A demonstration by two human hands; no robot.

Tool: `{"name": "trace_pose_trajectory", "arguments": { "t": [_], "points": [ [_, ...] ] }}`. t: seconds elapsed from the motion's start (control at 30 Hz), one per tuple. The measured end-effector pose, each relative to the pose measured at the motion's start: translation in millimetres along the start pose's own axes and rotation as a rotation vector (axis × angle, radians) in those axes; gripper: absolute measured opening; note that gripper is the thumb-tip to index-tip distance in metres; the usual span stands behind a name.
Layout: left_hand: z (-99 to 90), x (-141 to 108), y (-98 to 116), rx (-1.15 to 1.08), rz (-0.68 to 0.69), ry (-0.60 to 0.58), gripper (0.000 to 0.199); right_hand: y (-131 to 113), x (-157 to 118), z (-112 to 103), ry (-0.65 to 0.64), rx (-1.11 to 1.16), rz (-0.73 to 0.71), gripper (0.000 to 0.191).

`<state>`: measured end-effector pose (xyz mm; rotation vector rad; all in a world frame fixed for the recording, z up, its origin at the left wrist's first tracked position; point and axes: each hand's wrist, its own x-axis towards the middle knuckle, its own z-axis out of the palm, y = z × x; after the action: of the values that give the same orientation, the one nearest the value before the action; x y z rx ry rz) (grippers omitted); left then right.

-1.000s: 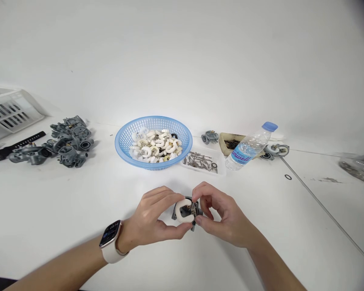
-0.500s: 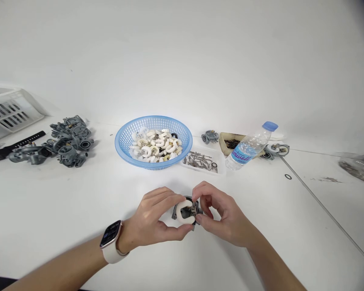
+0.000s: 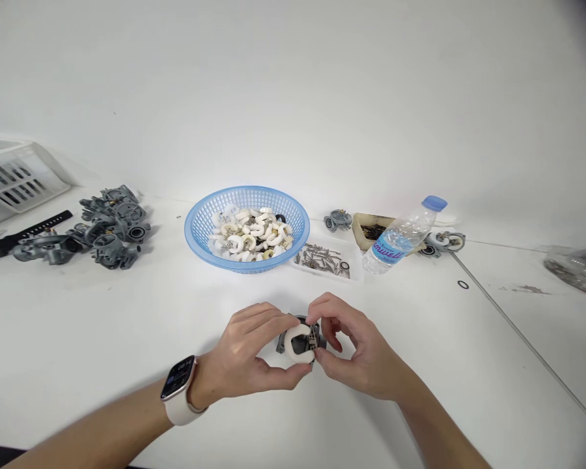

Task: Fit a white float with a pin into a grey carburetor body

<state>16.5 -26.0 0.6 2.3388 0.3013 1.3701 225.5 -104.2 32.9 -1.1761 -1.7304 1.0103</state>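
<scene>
A grey metal carburetor body lies low in the middle of the view, with a white C-shaped float on it. From the left, my left hand grips the float between thumb and forefinger. On the other side, my right hand has its thumb and forefinger closed at the float's metal hinge end; any small pin between those fingertips is too small to make out. The fingers partly cover the body beneath.
Behind my hands sit a blue basket of white floats, a clear tray of pins and a tilted bottle. Several carburetor bodies and a white crate stand left. A plastic bag lies right.
My right fingertips have shifted very slightly at the hinge end, and the float has moved a touch with them. Both hands keep nearly the same place.
</scene>
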Motion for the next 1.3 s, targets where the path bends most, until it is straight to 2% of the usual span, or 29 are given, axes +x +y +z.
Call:
{"name": "trace_pose_trajectory", "arguments": {
  "t": [0.4,0.5,0.6,0.7,0.87,1.3],
  "points": [
    [-0.3,0.6,1.2,0.001,0.002,-0.004,0.039,1.7,0.0,-3.0,-0.01,0.029,-0.002,0.044],
    [-0.8,1.8,1.3,0.005,0.007,0.0,0.038,1.7,0.2,-6.3,0.001,0.084,0.049,0.028],
    [-1.5,2.8,2.1,0.021,0.023,0.005,0.038,2.1,3.3,-7.9,0.04,0.155,0.182,0.011],
    [-1.7,3.1,3.4,0.048,0.048,0.005,0.038,2.9,7.1,-7.7,0.049,0.243,0.267,0.013],
    [-0.7,2.8,5.5,0.061,0.059,-0.005,0.037,2.5,9.3,-8.0,0.019,0.335,0.324,0.021],
    [0.3,1.6,5.7,0.057,0.056,-0.029,0.037,4.1,6.3,-6.6,-0.002,0.383,0.337,0.02]
  ]
}}
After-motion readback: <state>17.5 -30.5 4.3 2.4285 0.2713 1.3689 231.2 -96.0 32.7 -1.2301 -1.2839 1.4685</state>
